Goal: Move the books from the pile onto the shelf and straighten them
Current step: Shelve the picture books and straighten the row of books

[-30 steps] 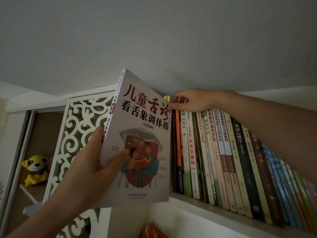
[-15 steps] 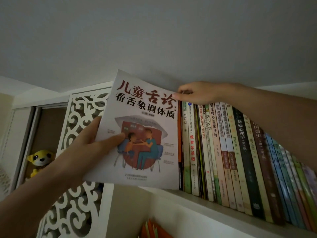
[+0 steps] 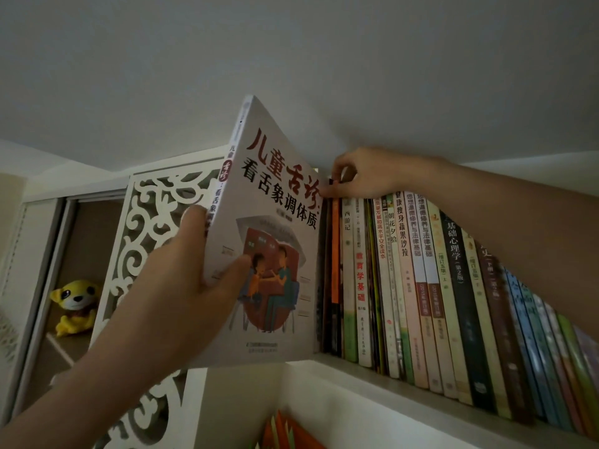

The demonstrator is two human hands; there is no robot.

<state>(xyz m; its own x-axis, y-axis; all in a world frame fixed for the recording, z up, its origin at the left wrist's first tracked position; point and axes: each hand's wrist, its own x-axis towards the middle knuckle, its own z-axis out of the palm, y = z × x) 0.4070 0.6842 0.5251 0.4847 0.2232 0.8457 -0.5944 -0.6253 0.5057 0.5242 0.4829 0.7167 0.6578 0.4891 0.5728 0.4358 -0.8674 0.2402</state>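
My left hand (image 3: pixel 191 283) grips a white book (image 3: pixel 275 196) with red and black Chinese title and a drawing of two seated figures. It holds the book by the spine, upright and angled, at the left end of a row of upright books (image 3: pixel 421 286) on the white shelf (image 3: pixel 372 371). The book's right edge meets the row's leftmost dark and orange spines. My right hand (image 3: pixel 366 173) rests on top of the row's left end, fingers pinched on the tops of the leftmost books. The pile is not in view.
A white fretwork side panel (image 3: pixel 142 222) stands left of the shelf, behind the held book. A yellow plush toy (image 3: pixel 76 304) sits in the cabinet at far left. Orange and green paper items (image 3: pixel 285 432) show below the shelf. The ceiling is close above.
The white book has turned from nearly face-on to angled with its spine showing again, and its right edge now sits against the row's left end. My right hand stays on the book tops.
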